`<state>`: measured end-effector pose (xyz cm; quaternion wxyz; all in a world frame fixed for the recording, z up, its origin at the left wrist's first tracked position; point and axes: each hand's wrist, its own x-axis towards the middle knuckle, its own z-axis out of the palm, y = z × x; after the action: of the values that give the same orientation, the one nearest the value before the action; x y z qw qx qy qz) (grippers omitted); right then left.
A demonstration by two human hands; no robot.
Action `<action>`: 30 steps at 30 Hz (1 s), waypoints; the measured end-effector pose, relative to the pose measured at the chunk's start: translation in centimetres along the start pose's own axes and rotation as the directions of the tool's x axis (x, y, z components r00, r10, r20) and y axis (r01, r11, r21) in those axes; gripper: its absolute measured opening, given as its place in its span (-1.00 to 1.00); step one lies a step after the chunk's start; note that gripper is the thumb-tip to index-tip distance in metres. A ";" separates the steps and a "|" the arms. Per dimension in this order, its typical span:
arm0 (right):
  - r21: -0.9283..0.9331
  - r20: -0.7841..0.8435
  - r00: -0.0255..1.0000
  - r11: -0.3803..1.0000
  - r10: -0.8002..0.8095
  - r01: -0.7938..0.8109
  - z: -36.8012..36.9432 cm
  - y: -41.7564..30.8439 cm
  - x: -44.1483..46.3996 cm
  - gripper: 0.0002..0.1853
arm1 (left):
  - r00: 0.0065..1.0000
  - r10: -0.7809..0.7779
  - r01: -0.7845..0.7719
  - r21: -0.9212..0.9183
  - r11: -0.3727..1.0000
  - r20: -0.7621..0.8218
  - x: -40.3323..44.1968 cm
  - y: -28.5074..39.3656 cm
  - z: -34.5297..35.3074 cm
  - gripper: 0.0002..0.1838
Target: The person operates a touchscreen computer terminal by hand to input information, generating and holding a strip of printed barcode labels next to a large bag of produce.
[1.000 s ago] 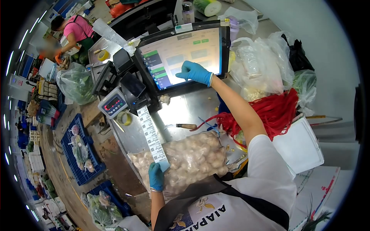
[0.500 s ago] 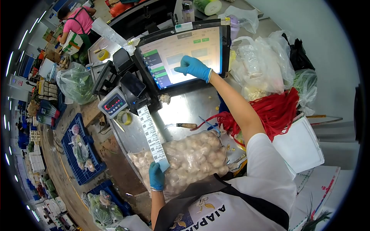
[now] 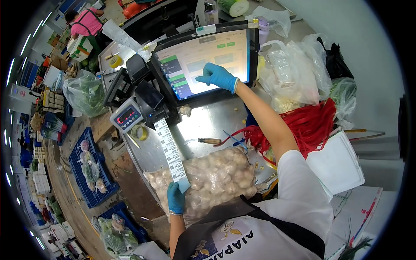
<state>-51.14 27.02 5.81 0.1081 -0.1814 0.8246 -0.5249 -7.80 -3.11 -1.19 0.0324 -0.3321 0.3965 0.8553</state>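
Note:
My left hand point(image 3: 176, 198), in a blue glove, pinches the lower end of a long strip of printed labels point(image 3: 170, 149). The strip runs down from the black label printer point(image 3: 150, 96). Under and beside that hand lies a clear bag of garlic bulbs point(image 3: 223, 175). My right hand point(image 3: 219, 78), also gloved in blue, is held before the lit touchscreen point(image 3: 195, 60). Its fingers are curled in with nothing visible in them, the index finger bent toward the screen; whether it touches the glass I cannot tell.
A wooden-handled tool point(image 3: 210, 141) lies on the metal table point(image 3: 201, 119), near red ribbons point(image 3: 303, 130). Clear plastic bags point(image 3: 290, 73) fill the right side. By a small scale display point(image 3: 126, 115) sits a tape roll point(image 3: 139, 132). A person in pink point(image 3: 86, 24) bends over a box at upper left.
Both my hands stay in the same place, and the label strip has barely shifted. In the background, the person in pink has bent a little lower.

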 end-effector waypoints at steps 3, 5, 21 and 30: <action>-0.098 -0.057 0.998 0.995 -0.008 0.003 -0.2 0.0 0.9 -0.52 | 1.000 0.001 -0.001 0.012 1.000 -0.008 -0.1 0.1 0.1 -0.90; -0.056 -0.067 0.998 0.998 -0.004 0.000 0.1 0.4 0.8 -0.51 | 1.000 0.002 -0.002 0.026 1.000 0.005 0.2 -0.2 -0.6 -0.89; 0.019 -0.037 0.998 0.998 -0.051 0.052 2.8 -1.5 -0.1 -0.56 | 0.998 0.001 -0.006 0.074 0.997 0.061 0.7 -0.6 -1.6 -0.86; 0.128 -0.044 0.998 0.990 -0.045 0.050 4.2 -0.4 0.8 -0.53 | 0.999 0.007 -0.010 0.062 0.998 0.048 0.7 -0.8 -1.7 -0.84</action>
<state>-50.19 23.08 4.37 0.0903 -0.1828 0.7863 -0.5833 -7.16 -3.93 -2.93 0.0486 -0.3086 0.4236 0.8503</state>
